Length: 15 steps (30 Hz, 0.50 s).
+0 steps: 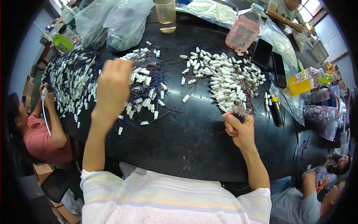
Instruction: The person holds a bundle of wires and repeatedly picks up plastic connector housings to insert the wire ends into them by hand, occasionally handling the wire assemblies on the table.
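Observation:
My left hand [113, 84] is raised over a middle pile of white connectors with dark wires [143, 80]. Its fingers are curled and slightly blurred, and whatever they may hold is hidden. Close to the near end of the right pile of white connectors [227, 76], my right hand [241, 130] is closed on a small dark bundle [238, 117]. Greyish tips like wire ends show at the bundle's top, while my fingers cover the rest. Between the piles, a single white connector [186, 98] lies on the black table [179, 145].
Another connector pile [72, 74] spreads at left, by a co-worker [46, 134] holding a white tool. Plastic bags [126, 28] and a cup [166, 16] stand at the back. At right are a pink bottle [243, 33], two phones [262, 53], a yellow-black cutter [276, 111] and a yellow bottle [300, 81].

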### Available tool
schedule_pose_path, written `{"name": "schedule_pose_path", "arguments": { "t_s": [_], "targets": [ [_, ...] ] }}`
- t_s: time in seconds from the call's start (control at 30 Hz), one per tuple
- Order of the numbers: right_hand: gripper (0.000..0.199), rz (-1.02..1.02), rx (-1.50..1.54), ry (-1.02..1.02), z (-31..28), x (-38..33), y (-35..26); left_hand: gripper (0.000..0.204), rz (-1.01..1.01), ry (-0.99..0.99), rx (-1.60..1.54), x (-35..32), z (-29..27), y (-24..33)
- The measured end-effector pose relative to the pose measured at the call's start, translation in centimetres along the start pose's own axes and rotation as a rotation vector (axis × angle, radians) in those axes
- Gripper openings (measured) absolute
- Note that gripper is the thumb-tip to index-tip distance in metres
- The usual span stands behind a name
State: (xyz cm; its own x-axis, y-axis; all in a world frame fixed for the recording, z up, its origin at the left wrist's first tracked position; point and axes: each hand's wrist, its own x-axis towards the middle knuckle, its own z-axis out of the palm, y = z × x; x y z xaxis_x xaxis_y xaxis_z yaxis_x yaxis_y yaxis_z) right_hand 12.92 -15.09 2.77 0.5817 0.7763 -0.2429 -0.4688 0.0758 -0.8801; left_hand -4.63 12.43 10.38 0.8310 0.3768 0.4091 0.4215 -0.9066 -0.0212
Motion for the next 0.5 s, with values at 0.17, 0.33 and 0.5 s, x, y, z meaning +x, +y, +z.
{"name": "schedule_pose_path", "arguments": {
  "t_s": [0.17,0.33,0.5],
  "targets": [
    [0.013,-0.418,-0.745,-0.064,1.1,0.1,2.4,0.046,-0.071,-0.089,0.155,-1.6,1.8,-3.8],
    [0.014,-0.47,-0.86,0.004,-1.0,1.6,2.7,0.03,0.277,0.079,-0.243,1.1,4.5,1.1],
    [0.01,-0.421,-0.645,0.132,-1.2,2.2,1.9,0.025,0.488,-0.052,-0.325,2.4,9.4,4.5]
  ]
}}
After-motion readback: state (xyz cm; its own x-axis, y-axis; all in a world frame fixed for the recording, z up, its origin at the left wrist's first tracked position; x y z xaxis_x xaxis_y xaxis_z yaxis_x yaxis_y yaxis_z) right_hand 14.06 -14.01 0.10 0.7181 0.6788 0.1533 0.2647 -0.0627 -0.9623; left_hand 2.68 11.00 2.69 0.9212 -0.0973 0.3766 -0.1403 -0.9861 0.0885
